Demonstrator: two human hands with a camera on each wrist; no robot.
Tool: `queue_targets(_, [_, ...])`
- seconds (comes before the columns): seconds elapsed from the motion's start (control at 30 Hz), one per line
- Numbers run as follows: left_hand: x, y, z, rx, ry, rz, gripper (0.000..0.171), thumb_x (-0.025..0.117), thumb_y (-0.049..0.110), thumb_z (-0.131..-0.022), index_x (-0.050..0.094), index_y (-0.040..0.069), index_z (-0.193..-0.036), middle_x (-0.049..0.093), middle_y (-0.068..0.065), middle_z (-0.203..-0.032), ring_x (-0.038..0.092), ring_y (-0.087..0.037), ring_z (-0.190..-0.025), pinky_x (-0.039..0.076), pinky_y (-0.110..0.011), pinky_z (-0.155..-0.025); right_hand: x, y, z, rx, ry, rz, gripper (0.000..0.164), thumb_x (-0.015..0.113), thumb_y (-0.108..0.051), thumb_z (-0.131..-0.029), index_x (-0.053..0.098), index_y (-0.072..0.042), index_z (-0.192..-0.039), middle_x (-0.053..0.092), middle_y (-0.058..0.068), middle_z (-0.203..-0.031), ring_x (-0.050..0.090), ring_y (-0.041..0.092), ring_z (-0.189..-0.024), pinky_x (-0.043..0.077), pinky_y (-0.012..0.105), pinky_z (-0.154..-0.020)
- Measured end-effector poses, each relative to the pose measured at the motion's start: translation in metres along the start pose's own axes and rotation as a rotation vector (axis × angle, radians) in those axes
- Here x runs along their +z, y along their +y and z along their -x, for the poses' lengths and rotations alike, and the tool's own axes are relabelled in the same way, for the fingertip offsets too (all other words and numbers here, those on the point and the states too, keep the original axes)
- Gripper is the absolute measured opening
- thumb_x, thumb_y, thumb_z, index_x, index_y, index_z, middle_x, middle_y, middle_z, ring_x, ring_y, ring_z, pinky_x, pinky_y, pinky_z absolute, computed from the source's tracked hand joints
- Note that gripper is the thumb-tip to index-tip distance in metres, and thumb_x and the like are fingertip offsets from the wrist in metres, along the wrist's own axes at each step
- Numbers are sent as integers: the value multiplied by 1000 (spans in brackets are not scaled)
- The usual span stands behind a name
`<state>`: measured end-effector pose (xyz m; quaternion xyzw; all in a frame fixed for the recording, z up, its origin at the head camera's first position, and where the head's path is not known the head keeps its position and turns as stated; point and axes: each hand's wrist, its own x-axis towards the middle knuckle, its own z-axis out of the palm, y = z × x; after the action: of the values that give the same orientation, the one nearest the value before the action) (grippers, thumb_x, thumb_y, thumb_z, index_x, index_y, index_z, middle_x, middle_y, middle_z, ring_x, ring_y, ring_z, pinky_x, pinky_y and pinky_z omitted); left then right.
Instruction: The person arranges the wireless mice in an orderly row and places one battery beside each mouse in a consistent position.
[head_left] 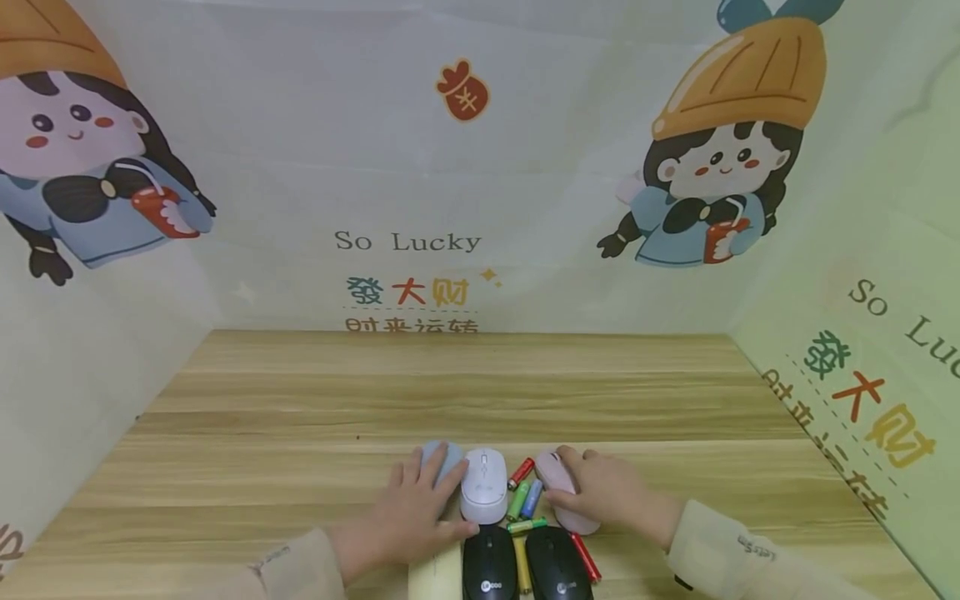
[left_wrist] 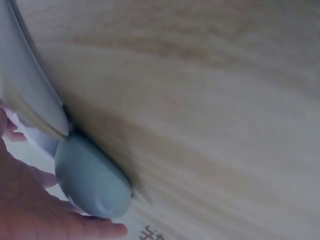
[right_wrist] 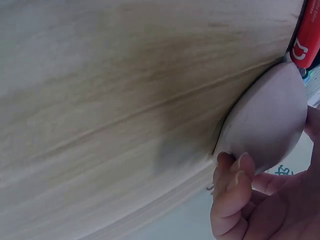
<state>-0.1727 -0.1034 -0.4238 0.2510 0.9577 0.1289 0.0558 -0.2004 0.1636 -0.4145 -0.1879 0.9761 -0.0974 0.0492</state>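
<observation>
My left hand (head_left: 408, 512) lies with spread, fairly straight fingers over a blue mouse (left_wrist: 90, 175). Its thumb reaches toward the top of one black mouse (head_left: 490, 558). A pale yellow mouse (head_left: 437, 575) is partly hidden below that hand. On the right, my right hand (head_left: 603, 492) holds a pink mouse (head_left: 555, 475), thumb on one side and curled fingers on the other, as the right wrist view shows. Between the hands a white mouse (head_left: 484, 483) stands beside the blue one. A second black mouse (head_left: 558, 567) sits below the pink one.
Several small batteries lie among the mice: a red battery (head_left: 521, 473), a green battery (head_left: 518, 500), a blue battery (head_left: 532, 498), a yellow battery (head_left: 522, 567) and another red battery (head_left: 587, 558). The wooden table (head_left: 465, 383) meets a printed cloth backdrop (head_left: 540, 192).
</observation>
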Motion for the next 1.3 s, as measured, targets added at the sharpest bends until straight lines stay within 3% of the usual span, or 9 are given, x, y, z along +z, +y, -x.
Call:
queue_targets(0.4, [10,0,4,32,42,-25,80,44,64,-84,33,10,-141,17,-24,-148,12,-53,-131,23,-67,-97,6,-6,-1,66,38,-54,58,61,-40,-75,49,-3,-118,58,8,-72,49,15,-54,40,29,-41])
queue_targets(0.57, [11,-1,4,33,41,-9,80,45,64,-83,34,9,-141,17,-24,-148,11,-54,-131,23,-68,-96,1,-3,-7,92,72,-118,56,62,-35,-72,51,-2,-116,60,9,-74,52,15,-56,43,29,-43])
queue_targets(0.87, [11,-3,3,37,42,-17,79,44,63,-84,34,9,-141,16,-24,-148,10,-54,-131,24,-68,-96,-25,33,-57,165,68,-245,60,57,-35,-81,42,3,-125,61,20,-99,60,23,-70,49,31,-51])
queue_targets(1.1, [11,-3,4,31,38,-9,78,44,63,-85,33,10,-142,15,-23,-149,9,-53,-131,24,-67,-97,-30,66,-99,197,109,-252,57,52,-35,-85,44,10,-119,59,23,-97,58,26,-73,49,34,-58])
queue_targets(1.3, [12,-5,5,36,21,8,78,43,62,-86,31,10,-143,12,-23,-149,7,-53,-131,23,-66,-98,-33,73,-109,239,63,-183,58,49,-39,-86,43,7,-121,59,23,-99,57,27,-74,47,37,-60])
